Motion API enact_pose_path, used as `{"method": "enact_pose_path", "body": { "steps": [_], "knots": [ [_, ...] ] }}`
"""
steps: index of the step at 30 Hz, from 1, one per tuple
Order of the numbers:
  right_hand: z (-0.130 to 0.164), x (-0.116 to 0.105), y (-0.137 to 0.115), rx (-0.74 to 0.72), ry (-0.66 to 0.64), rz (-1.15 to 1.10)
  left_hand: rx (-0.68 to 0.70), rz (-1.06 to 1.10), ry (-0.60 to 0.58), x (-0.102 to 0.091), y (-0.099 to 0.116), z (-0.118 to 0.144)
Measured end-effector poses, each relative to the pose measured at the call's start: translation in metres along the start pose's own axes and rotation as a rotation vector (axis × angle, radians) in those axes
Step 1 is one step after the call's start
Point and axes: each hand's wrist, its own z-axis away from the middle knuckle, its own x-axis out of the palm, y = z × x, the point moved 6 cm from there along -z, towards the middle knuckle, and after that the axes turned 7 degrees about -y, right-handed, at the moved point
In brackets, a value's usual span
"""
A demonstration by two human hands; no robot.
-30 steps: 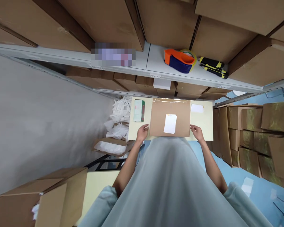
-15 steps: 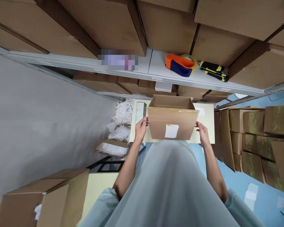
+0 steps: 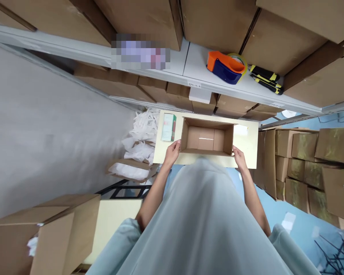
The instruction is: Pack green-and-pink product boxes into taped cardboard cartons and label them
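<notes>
An open-topped cardboard box stands over the cream table in front of me, and I look down onto its inner floor. A thin bright gap shows between the bottom flaps. My left hand grips the box at its near left corner, fingers closed on the edge. At the near right corner, my right hand pinches the other side. A small green and white carton lies on the table to the left of the box. Some fingertips are hidden against the cardboard.
On the shelf above lie an orange and blue tape dispenser and black and yellow utility knives. Stacked cartons stand at right. White packing paper is heaped left of the table. Behind left sits a large carton.
The box has tipped from showing its outer front face with a white label to showing its open inside. Both hands have stayed at its sides. My view has shifted slightly.
</notes>
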Motion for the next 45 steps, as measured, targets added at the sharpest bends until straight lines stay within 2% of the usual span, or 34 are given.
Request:
{"method": "enact_pose_path", "body": {
  "steps": [5, 9, 12, 17, 22, 27, 32, 37, 41, 45],
  "knots": [
    [0.011, -0.007, -0.014, 0.016, 0.061, 0.007, -0.029, 0.066, 0.007, -0.002, 0.002, 0.003],
    [0.022, -0.016, -0.033, 0.006, 0.13, 0.048, 0.03, 0.144, -0.015, -0.004, 0.014, 0.011],
    [0.032, -0.015, -0.048, -0.003, 0.179, 0.128, 0.079, 0.088, -0.041, -0.006, 0.025, 0.016],
    [0.056, -0.003, -0.067, -0.011, 0.268, 0.245, 0.077, -0.013, -0.088, -0.012, 0.033, 0.022],
    [0.08, 0.008, -0.083, -0.05, 0.324, 0.535, 0.084, -0.064, -0.074, -0.025, 0.028, 0.033],
    [0.083, 0.014, -0.096, -0.168, 0.324, 0.798, 0.09, -0.061, 0.026, -0.036, 0.009, 0.062],
    [0.082, 0.033, -0.109, -0.415, 0.188, 0.899, 0.058, -0.055, 0.252, -0.049, -0.018, 0.122],
    [0.086, 0.069, -0.119, -0.642, -0.018, 0.909, -0.098, -0.037, 0.509, -0.069, -0.057, 0.219],
    [0.094, 0.125, -0.13, -0.792, -0.251, 0.934, -0.197, -0.024, 0.692, -0.084, -0.086, 0.301],
    [0.123, 0.192, -0.14, -0.955, -0.468, 0.985, -0.319, -0.005, 0.885, -0.094, -0.118, 0.366]
  ]
}}
